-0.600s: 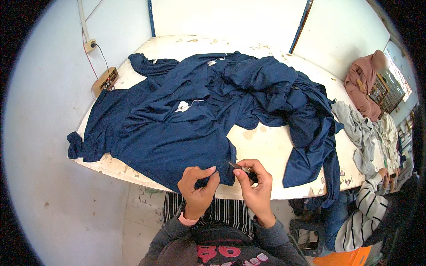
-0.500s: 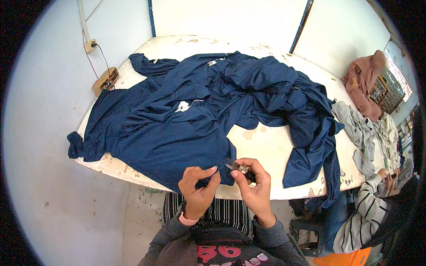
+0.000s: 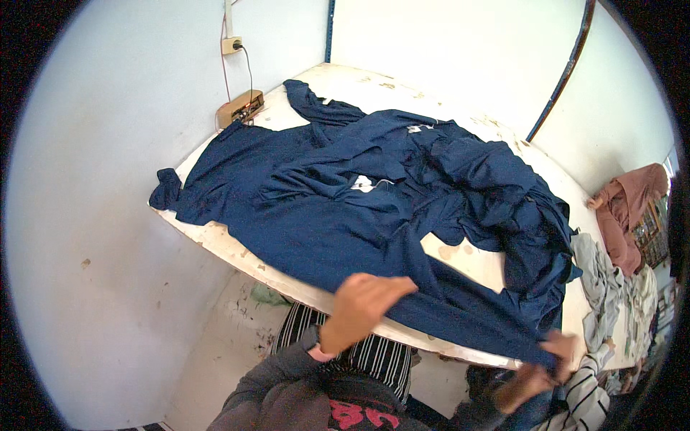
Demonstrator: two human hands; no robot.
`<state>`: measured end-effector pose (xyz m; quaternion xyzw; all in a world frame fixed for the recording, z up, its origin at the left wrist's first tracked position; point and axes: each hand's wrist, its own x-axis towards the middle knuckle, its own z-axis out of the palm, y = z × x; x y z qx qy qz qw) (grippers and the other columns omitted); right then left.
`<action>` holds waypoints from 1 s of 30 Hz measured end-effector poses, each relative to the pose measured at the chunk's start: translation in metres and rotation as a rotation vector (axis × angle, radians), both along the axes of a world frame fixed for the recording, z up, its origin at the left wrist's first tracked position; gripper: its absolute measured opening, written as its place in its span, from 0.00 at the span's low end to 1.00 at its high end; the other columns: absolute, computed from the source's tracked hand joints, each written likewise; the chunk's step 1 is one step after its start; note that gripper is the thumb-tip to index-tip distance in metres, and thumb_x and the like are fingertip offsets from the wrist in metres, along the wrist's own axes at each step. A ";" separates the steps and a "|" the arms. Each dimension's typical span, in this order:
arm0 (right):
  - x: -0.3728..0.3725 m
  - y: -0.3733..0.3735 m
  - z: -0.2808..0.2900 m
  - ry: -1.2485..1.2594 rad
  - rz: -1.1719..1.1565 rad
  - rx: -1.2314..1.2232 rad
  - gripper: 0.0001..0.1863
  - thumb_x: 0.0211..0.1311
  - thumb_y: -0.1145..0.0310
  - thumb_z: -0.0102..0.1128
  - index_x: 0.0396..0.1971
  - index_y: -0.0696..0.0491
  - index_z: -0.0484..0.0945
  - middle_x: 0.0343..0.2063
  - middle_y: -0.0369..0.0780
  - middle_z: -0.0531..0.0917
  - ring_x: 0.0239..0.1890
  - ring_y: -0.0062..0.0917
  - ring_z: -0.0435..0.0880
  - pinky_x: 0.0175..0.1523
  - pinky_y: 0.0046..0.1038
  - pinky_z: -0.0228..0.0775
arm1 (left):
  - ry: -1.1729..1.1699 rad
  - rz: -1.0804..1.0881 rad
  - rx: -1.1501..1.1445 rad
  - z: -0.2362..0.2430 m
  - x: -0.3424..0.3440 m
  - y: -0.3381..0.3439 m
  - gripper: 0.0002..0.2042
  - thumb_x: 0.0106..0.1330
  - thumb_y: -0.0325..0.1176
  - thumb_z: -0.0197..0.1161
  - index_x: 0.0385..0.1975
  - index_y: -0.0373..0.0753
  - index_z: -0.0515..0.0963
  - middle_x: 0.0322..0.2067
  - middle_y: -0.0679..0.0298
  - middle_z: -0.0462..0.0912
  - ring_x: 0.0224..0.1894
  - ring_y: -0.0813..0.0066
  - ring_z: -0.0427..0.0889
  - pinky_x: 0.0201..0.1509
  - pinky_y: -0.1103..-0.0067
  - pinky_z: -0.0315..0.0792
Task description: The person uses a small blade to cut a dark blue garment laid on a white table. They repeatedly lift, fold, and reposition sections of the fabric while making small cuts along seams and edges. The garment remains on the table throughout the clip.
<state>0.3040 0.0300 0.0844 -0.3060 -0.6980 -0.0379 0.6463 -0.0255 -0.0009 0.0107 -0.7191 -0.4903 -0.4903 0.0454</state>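
A large navy garment (image 3: 323, 244) lies crumpled across the table, with small white tags (image 3: 363, 183) showing on it. Over its near edge is my left hand (image 3: 363, 305), fingers stretched toward the right and somewhat blurred; whether it touches the cloth is unclear. Far to the right, at the table's front edge, my right hand (image 3: 535, 370) grips the end of a stretched strip of the navy cloth. Motion smears that hand, and the small dark cutting tool seen in it earlier cannot be made out.
The white table (image 3: 269, 269) has a worn front edge. A brown box (image 3: 241, 108) with a cord stands at the far left by the wall. Pale grey cloth (image 3: 596, 276) lies at the right. One person in reddish brown (image 3: 625, 215) and another in striped sleeves (image 3: 589, 381) are there.
My right hand has swung far right, drawing the near part of the navy garment along the table's front edge. My left hand has left its pinch and shifted right. The view has turned.
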 end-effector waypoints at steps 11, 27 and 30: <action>0.132 -0.033 0.021 0.406 -0.727 0.332 0.05 0.62 0.70 0.68 0.33 0.55 0.83 0.32 0.36 0.79 0.33 0.22 0.75 0.45 0.24 0.69 | 0.106 0.725 0.207 0.028 -0.146 -0.093 0.14 0.57 0.27 0.58 0.42 0.42 0.87 0.40 0.64 0.90 0.45 0.65 0.86 0.56 0.70 0.69; 0.087 0.032 -0.009 -0.413 -1.266 -0.659 0.21 0.59 0.66 0.62 0.54 0.44 0.77 0.38 0.44 0.86 0.38 0.46 0.85 0.40 0.47 0.72 | 0.195 0.302 0.022 0.119 -0.125 0.122 0.33 0.64 0.35 0.70 0.69 0.41 0.66 0.72 0.43 0.63 0.77 0.49 0.58 0.78 0.64 0.59; 0.061 0.021 -0.024 -0.359 -0.910 -0.746 0.23 0.56 0.71 0.67 0.53 0.46 0.79 0.32 0.42 0.84 0.33 0.37 0.84 0.38 0.40 0.72 | 0.072 -0.148 -0.120 0.076 -0.075 0.094 0.31 0.67 0.34 0.68 0.68 0.37 0.65 0.68 0.45 0.69 0.73 0.49 0.67 0.74 0.64 0.64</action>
